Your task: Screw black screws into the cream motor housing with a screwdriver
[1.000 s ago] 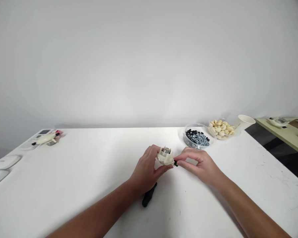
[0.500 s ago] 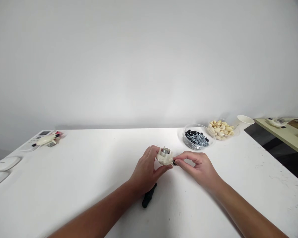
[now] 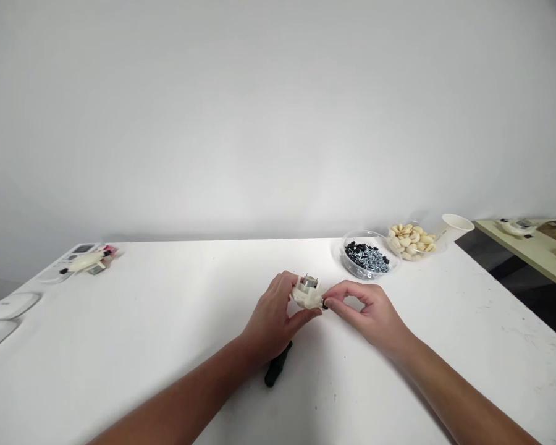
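Note:
My left hand (image 3: 271,312) is shut around a cream plastic housing (image 3: 307,293), and a small metal motor (image 3: 310,282) shows in its top. My right hand (image 3: 370,315) comes in from the right, its thumb and forefinger pinching a small black part (image 3: 325,304) against the housing's right side. Most of that part is hidden by the fingers. A black-handled tool, probably a screwdriver (image 3: 277,364), lies on the white table (image 3: 120,321) just below my left hand, its far end hidden under my wrist.
A glass bowl of screws and black parts (image 3: 366,256) and a bowl of cream plastic pieces (image 3: 410,241) stand at the far edge. A paper cup (image 3: 454,225) is beside them. A similar assembled cream piece (image 3: 84,261) lies far left. A lower table (image 3: 532,256) stands right.
My right hand has shifted slightly, staying on the black part at the housing. The view has tilted a little, so the bowls and cup sit slightly differently. The housing stays in my left hand.

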The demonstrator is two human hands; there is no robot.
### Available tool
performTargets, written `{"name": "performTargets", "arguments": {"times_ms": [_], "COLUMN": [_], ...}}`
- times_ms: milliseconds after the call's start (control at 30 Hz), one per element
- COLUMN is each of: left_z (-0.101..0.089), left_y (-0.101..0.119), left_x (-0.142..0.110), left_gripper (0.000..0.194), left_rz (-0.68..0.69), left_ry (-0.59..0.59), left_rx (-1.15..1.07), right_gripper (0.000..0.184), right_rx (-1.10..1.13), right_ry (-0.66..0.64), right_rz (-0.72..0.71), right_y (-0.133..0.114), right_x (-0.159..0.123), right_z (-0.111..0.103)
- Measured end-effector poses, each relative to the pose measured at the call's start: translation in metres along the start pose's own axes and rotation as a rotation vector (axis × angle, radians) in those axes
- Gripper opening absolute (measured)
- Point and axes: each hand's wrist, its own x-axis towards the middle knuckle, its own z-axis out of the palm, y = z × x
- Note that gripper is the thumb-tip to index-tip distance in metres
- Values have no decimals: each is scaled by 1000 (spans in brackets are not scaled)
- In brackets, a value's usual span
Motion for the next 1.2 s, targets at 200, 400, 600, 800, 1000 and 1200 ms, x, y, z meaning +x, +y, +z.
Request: {"name": "performTargets", "arguments": {"times_ms": [200,400,600,800,1000,1200], "left_z": [-4,-1,-1,-6,-11,-16], "left_y": [-1,-8,-15,-10,-5,0], "left_x": [1,4,7,10,12,17], "left_gripper": [30,34,43,48,46,39], "left_rz": [-79,-177,-223,-272,-404,-400], "left_ry": [-44,-1,54,-55,-323,-276], "left_rx": [-162,-385,-619,-936,-1224,-1279], "right_gripper": [21,27,12,27,13,18], "right_rx": [158,247,-135,-452,-516,-152], "right_ry": [1,83,-201,-361,-335,-282], "right_rz": [24,87,-325,-558,-493,-260], "right_y": [-1,3,-9,-13,-4,-12], "right_x": [-1,0,-13,-20,-15,-15], "right_z": [2,5,36,61,50,25]}}
